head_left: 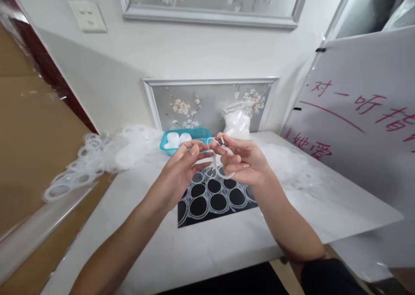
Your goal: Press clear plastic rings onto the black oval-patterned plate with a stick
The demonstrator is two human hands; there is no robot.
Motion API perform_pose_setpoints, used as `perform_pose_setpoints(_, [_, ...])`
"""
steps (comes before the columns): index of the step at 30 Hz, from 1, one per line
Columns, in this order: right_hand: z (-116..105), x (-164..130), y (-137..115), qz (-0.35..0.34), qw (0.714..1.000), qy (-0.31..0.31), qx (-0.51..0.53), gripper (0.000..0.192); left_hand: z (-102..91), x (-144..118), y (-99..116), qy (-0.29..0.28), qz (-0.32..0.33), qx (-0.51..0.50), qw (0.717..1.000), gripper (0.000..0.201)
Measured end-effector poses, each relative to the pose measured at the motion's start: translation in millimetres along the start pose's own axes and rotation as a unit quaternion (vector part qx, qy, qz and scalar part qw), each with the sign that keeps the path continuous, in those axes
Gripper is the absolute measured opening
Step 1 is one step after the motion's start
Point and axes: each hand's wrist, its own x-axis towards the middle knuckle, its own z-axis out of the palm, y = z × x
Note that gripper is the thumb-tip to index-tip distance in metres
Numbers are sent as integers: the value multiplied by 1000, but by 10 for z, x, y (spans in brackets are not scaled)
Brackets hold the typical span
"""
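Note:
My left hand [184,165] and my right hand [244,160] meet above a white table [227,243], both pinching one translucent white ring [218,161] between thumbs and fingertips. Directly below them lies a black mat [212,200] on which several of the same rings are laid out in rows. A blue basket [188,138] with white pieces inside stands just behind my left hand.
A loose heap of clear rings [97,156] spreads over the table's far left edge. A knotted plastic bag [237,123] of white parts stands at the back, before a framed flower picture [210,104]. A white board [363,126] with red writing leans at the right.

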Motion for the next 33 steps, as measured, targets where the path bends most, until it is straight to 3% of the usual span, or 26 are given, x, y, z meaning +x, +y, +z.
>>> perform_pose_setpoints(5, [55,-40,-34,-12,999,-20,32,39,77,-41,124,-11,29,-28,999,36])
perform_pose_setpoints(11, [22,30,33,34,987,-14,156,30,18,-94,140,-30,-9,-43,999,40])
perform_pose_setpoints(16, [-15,16,50,34,966,-23,256,25,5,-159,205,-21,-27,-54,998,48])
perform_pose_setpoints(21, [-15,8,78,33,960,-58,272,27,22,-206,236,-41,-32,-87,995,53])
perform_pose_setpoints(26, [-14,32,114,42,936,-115,329,25,25,-220,250,-46,-37,-110,992,54])
perform_pose_setpoints(33, [-26,29,105,36,937,-103,332,27,11,-238,256,-65,-30,-114,991,53])
